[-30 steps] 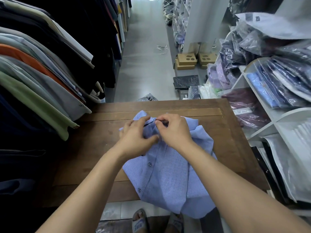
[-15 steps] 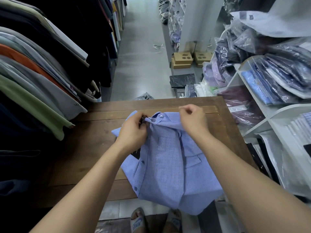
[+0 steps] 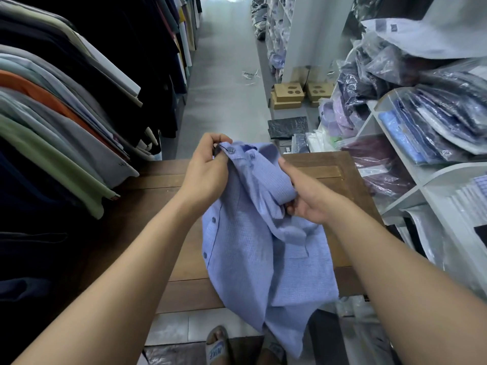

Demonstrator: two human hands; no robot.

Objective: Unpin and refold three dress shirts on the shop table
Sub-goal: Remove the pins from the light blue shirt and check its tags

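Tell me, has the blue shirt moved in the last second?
Yes. The blue shirt lay flat on the wooden table; now its collar end is raised off the tabletop.

- The wooden table (image 3: pixel 147 206) shows bare boards left of the blue shirt (image 3: pixel 250 246) and at its far right corner. There is room to pass on either side.
- Hanging garments (image 3: pixel 66 127) reach the table's left edge and crowd that side.
- White shelves (image 3: pixel 421 185) stuffed with bagged shirts stand just beside the right edge.
- The shirt, gripped by the left hand (image 3: pixel 205 175) and right hand (image 3: pixel 308 198), drapes over the near edge in the middle.
- Beyond the table, the grey aisle floor (image 3: pixel 224 88) runs open down its middle, with cardboard boxes (image 3: pixel 288 94) and a dark packet (image 3: pixel 288 126) along its right side.
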